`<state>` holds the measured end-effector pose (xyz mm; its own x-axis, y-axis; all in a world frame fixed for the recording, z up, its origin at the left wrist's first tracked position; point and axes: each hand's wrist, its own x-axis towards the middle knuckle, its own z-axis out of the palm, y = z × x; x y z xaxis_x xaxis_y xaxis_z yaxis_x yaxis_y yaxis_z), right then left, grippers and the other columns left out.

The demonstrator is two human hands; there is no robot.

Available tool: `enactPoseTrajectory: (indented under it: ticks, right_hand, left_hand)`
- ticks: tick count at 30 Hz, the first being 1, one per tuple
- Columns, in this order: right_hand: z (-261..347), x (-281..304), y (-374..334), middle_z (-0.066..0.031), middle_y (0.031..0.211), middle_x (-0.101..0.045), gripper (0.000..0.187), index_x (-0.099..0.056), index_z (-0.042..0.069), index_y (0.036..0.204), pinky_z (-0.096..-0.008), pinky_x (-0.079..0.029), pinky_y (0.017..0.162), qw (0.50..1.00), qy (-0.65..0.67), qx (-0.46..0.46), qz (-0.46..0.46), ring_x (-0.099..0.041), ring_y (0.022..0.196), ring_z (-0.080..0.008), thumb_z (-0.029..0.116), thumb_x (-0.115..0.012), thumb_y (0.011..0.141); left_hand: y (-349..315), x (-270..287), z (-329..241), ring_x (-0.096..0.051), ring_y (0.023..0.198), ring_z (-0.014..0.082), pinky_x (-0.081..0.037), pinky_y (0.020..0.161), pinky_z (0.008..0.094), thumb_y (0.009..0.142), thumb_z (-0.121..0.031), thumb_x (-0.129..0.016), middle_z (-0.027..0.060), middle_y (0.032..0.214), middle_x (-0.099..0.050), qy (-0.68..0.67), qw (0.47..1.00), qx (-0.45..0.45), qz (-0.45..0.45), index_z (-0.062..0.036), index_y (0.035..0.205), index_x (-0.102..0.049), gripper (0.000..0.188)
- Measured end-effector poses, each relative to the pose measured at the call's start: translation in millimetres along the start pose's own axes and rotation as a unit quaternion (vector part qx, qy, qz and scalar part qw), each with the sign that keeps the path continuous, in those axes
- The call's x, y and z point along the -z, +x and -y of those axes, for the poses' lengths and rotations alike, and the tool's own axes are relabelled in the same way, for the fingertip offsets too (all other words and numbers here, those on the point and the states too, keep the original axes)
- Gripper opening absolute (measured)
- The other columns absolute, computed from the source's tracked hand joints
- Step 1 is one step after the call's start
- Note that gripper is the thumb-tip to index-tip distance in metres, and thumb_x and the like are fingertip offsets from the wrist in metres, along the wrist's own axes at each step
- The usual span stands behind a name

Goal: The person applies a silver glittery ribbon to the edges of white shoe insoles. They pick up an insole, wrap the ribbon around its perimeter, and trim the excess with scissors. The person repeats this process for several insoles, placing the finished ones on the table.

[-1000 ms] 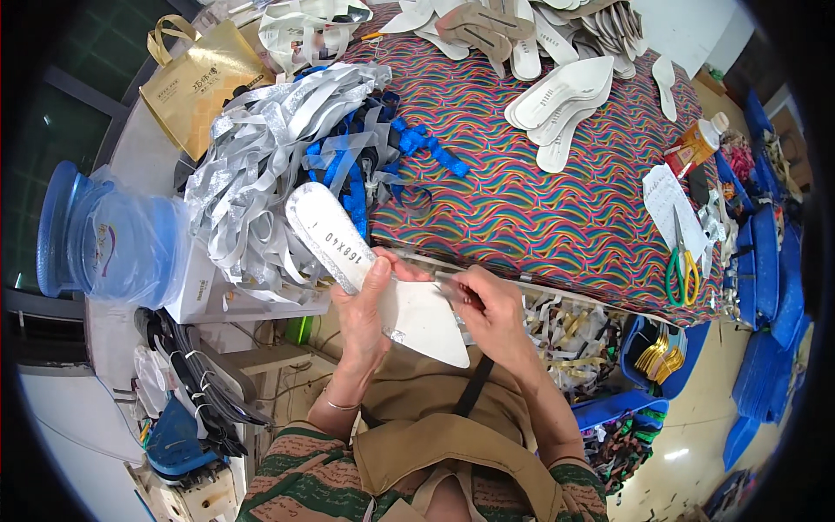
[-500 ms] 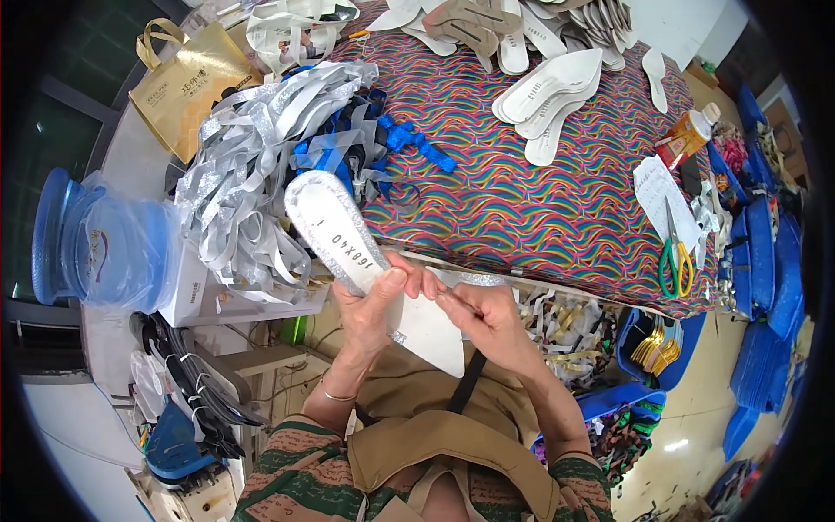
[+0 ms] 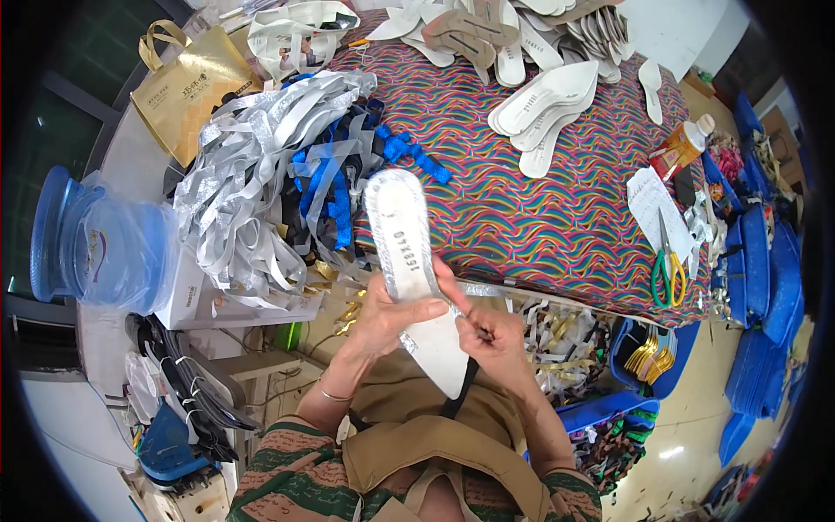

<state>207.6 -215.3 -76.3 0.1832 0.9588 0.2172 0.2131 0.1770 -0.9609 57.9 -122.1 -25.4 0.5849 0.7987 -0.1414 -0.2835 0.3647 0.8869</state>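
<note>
A white pointed shoe insole (image 3: 435, 344) is gripped in my left hand (image 3: 372, 320), its thumb lying across the middle. Silver glitter trim runs along the edge of its rounded heel end, which points away from me. The pointed toe end is towards my apron. My right hand (image 3: 497, 344) is closed in a pinch at the insole's right edge, with a small dark thing showing at its fingers that I cannot make out. A short piece of silver strip (image 3: 484, 290) shows just beyond this hand, by the table edge.
Silver ribbon strips (image 3: 252, 174) are heaped left on the patterned table (image 3: 487, 217), beside blue strips (image 3: 417, 157). Stacked insoles (image 3: 548, 104) lie farther back. Scissors (image 3: 668, 270), paper (image 3: 657, 209) and a bottle (image 3: 683, 148) are at right. A blue bin (image 3: 683, 348) stands below the edge.
The insole has swung more upright and moved right, its toe now lower. My left hand has moved right with it, and my right hand has turned and dropped slightly along its edge.
</note>
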Motion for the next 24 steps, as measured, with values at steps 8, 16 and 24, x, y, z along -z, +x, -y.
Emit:
enactPoseTrajectory:
  ticks: [8, 16, 24]
  right_hand:
    - [19.5, 49.7, 54.2, -0.0047, 0.06, -0.053, 0.02, -0.059, -0.004, 0.072, -0.0282, -0.038, 0.052, 0.994, 0.075, -0.058, -0.052, -0.046, 0.057, -0.0085, 0.008, -0.062, 0.087]
    - [29.0, 48.3, 68.7, -0.0002, 0.057, -0.044, 0.023, -0.056, -0.003, 0.069, -0.0273, -0.029, 0.048, 0.997, 0.018, 0.03, -0.062, -0.036, 0.055, -0.0055, 0.008, -0.066, 0.087]
    - [41.5, 66.0, 76.4, 0.0055, 0.054, -0.037, 0.038, -0.048, 0.004, 0.057, -0.0265, -0.021, 0.044, 0.995, 0.084, -0.045, 0.021, -0.03, 0.052, -0.0018, 0.013, -0.074, 0.082]
  left_hand:
    - [-6.5, -8.3, 30.0, -0.064, 0.079, 0.0108, -0.051, 0.071, 0.0265, 0.091, -0.014, -0.064, 0.0067, 0.081, -0.071, 0.117, 0.988, 0.075, 0.064, 0.0024, 0.099, -0.066, 0.018]
    - [-16.0, -20.5, 28.3, -0.063, 0.083, 0.0097, -0.05, 0.075, 0.0257, 0.093, -0.013, -0.062, 0.0051, 0.084, -0.071, 0.14, 0.983, 0.076, 0.086, 0.002, 0.099, -0.068, 0.017]
    - [-17.1, -21.9, 38.5, -0.062, 0.082, 0.0097, -0.05, 0.076, 0.0257, 0.093, -0.013, -0.062, 0.0047, 0.085, -0.07, 0.188, 0.974, 0.075, 0.098, 0.0026, 0.101, -0.068, 0.019]
